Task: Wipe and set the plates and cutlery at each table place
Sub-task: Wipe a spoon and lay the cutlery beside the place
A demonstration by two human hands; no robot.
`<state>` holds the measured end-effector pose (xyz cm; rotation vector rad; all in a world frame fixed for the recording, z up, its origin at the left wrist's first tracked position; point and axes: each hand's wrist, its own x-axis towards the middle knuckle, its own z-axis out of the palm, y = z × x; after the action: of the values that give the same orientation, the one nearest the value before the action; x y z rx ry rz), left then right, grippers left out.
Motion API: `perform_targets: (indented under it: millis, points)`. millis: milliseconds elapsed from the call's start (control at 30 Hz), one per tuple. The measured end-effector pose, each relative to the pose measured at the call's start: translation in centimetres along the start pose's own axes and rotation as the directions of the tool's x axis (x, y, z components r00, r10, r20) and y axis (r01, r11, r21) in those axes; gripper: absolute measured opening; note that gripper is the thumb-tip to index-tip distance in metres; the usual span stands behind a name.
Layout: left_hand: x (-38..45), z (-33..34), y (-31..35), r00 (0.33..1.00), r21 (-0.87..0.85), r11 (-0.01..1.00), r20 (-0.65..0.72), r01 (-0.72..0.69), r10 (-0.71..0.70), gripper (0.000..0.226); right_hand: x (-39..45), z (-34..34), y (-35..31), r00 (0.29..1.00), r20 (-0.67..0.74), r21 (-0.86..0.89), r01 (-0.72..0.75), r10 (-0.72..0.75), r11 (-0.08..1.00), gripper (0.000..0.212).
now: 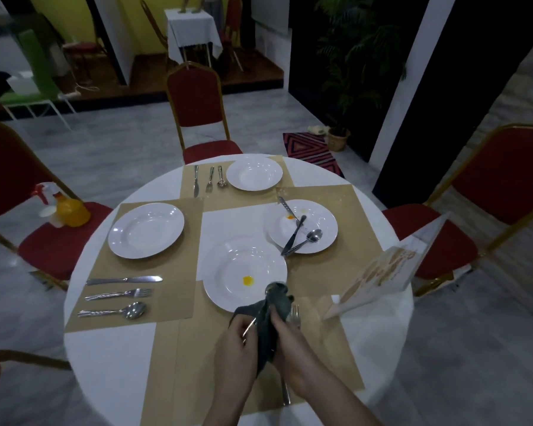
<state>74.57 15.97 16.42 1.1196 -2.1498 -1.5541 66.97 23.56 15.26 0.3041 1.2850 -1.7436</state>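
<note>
My left hand pinches the handle of a spoon whose bowl pokes out over the near plate's rim. My right hand grips a dark grey cloth wrapped round that spoon. The near white plate carries a yellow spot. A fork lies on the placemat behind my right hand, partly hidden. The right plate has an orange smear and a knife, fork and spoon lying on it. The left plate and far plate look clean, each with cutlery laid beside it.
The round white table bears tan placemats. A tilted menu card stands at the right edge. An orange spray bottle sits on the left red chair. More red chairs stand at the far side and right.
</note>
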Motion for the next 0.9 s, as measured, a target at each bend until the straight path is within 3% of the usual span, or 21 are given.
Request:
perform_targets:
  millis: [100, 267, 433, 600, 700, 900]
  points:
    - [-0.6, 1.0, -0.5, 0.996, 0.117, 0.990, 0.035, -0.082, 0.079, 0.014, -0.7, -0.5, 0.2, 0.996, -0.016, -0.034, 0.084, -0.085, 0.996, 0.023]
    - [-1.9, 2.4, -0.4, 0.986, 0.219, 0.965, 0.107, -0.146, 0.125, 0.026, 0.9, -0.6, -0.2, 0.970, -0.219, -0.006, 0.105, -0.104, 0.994, 0.023]
    - [-1.6, 1.5, 0.2, 0.982, 0.087, 0.996, 0.188, -0.035, 0.018, 0.030, 2.8, 0.5, -0.7, 0.949, -0.309, 0.062, 0.083, -0.060, 0.995, 0.026]
    - [-1.7, 0.7, -0.1, 0.985, 0.023, 0.998, 0.165, 0.052, -0.055, 0.033, 3.3, 1.9, -1.2, 0.956, -0.292, 0.086, 0.041, -0.014, 0.995, 0.011]
    - [-2.0, 0.8, -0.1, 0.983, 0.063, 0.997, 0.174, 0.046, -0.056, 0.034, 3.4, 1.9, -1.5, 0.961, -0.275, 0.076, -0.007, 0.028, 0.997, 0.017]
    - [-2.1, 0.3, 0.6, 0.957, -0.113, 0.968, 0.215, 0.222, -0.195, 0.035, 3.8, 1.7, -1.9, 0.948, -0.318, 0.077, -0.004, 0.028, 0.997, 0.017]
